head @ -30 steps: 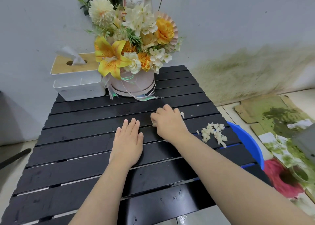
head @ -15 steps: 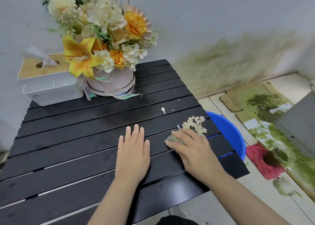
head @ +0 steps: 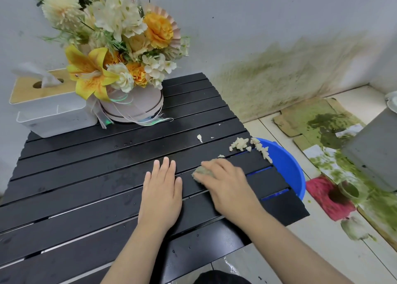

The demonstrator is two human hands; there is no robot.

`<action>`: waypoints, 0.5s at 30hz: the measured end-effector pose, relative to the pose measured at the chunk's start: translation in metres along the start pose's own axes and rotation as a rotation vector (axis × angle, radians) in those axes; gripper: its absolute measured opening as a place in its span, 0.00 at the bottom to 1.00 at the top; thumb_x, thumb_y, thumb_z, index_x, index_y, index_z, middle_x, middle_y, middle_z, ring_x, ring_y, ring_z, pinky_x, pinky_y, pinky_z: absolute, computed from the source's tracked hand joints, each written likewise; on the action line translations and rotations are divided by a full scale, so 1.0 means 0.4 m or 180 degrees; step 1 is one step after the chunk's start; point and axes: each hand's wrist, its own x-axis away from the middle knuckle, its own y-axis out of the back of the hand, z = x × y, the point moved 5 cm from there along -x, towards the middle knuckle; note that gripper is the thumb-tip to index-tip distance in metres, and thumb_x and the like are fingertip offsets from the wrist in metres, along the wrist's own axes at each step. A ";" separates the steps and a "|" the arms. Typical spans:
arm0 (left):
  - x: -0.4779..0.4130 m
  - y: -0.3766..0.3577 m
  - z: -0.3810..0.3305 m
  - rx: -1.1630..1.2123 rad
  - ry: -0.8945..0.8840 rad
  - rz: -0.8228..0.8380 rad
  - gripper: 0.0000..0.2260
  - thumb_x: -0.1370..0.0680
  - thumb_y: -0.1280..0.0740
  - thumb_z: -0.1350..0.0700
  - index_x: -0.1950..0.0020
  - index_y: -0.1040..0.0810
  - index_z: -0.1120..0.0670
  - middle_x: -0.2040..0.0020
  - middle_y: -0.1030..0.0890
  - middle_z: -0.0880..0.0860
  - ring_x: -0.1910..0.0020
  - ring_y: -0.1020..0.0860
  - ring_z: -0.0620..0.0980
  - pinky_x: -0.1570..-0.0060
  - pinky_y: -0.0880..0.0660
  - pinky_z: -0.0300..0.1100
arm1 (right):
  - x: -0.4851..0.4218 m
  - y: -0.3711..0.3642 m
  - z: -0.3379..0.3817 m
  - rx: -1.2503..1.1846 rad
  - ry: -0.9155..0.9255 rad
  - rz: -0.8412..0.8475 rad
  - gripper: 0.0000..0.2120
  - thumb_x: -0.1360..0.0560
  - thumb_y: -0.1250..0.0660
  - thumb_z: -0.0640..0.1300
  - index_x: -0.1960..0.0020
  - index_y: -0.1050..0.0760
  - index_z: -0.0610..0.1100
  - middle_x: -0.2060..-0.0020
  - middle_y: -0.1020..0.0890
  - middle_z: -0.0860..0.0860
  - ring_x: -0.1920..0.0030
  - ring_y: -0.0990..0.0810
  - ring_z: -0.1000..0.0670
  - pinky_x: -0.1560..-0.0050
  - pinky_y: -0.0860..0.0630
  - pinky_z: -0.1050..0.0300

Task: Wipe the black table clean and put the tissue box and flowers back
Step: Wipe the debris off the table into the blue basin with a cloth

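Observation:
The black slatted table looks wet in patches. My left hand lies flat on it, fingers apart, holding nothing. Just to its right, my right hand presses a crumpled greyish tissue wad onto a slat. Pale crumbs are heaped at the table's right edge, with a few stray bits further in. The flower arrangement in its round pink pot and the white tissue box with a wooden lid stand at the far left corner against the wall.
A blue basin sits on the floor under the table's right edge, below the crumbs. Green-stained cardboard and a red rag lie on the floor to the right. A grey block stands at far right.
My right hand swept the wad from the table's middle toward the right and now sits closer to me; the crumb heap is pushed further onto the right edge. My left hand stayed flat.

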 end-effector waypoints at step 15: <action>-0.097 0.054 0.159 -0.0341 0.0328 -0.0080 0.23 0.19 0.53 0.51 0.25 0.49 0.54 0.22 0.50 0.52 0.23 0.54 0.53 0.26 0.53 0.49 | -0.241 -0.132 0.080 0.0136 0.0184 0.0064 0.18 0.36 0.28 0.41 0.48 0.19 0.54 0.44 0.19 0.51 0.49 0.22 0.42 0.59 0.25 0.47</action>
